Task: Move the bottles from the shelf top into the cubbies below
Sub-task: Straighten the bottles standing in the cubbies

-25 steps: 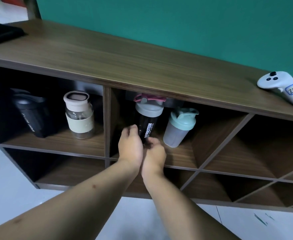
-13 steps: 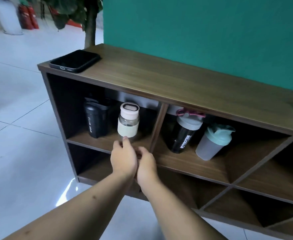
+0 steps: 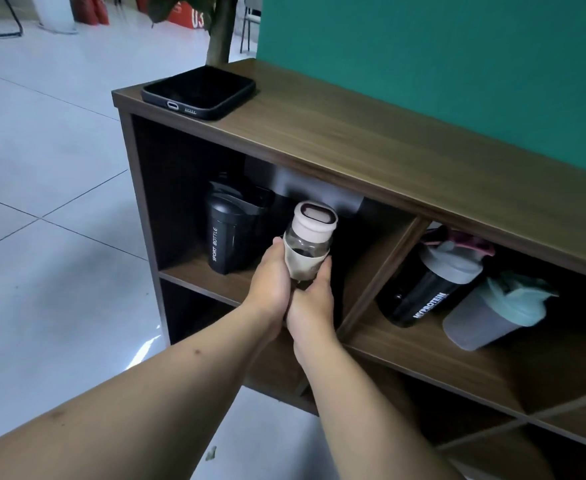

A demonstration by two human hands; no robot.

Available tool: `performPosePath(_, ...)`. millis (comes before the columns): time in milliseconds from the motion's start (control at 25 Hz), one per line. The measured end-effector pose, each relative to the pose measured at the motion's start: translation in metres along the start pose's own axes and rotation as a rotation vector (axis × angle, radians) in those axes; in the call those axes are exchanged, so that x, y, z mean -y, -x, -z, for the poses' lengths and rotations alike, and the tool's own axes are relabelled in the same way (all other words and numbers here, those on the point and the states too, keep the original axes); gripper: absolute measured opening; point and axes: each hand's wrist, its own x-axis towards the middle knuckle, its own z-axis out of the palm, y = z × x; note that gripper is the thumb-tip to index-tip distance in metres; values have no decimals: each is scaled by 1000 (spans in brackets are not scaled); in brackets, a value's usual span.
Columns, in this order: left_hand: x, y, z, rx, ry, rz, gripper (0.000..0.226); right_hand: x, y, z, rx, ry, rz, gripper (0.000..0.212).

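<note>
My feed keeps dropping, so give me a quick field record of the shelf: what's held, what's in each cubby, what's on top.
held: glass bottle with cream lid and sleeve, tilted, at the front of the left cubby
grip: left hand and right hand both wrapped round its lower part
left cubby: black sport bottle, upright
right cubby: black shaker and clear shaker with teal lid, both leaning
shelf top: phone at left end; no bottles seen
lower cubbies: dark, contents unclear
</note>
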Motion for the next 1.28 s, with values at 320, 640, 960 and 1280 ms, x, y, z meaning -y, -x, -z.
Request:
performPosePath(320, -9, 9, 28, -236, -77, -61, 51, -15, 15, -22, -136, -33, -44, 50)
performPosePath(640, -47, 2, 92, -332, -32, -136, 55, 17, 21, -78, 230, -252, -4, 71)
performPosePath(960, -51, -5, 88, -131, 82, -48, 54, 17, 1, -86, 272, -355, -8, 75)
performPosePath(1280, -56, -12, 91, -36, 177, 21, 56, 20, 8, -83, 273, -376, -19, 77)
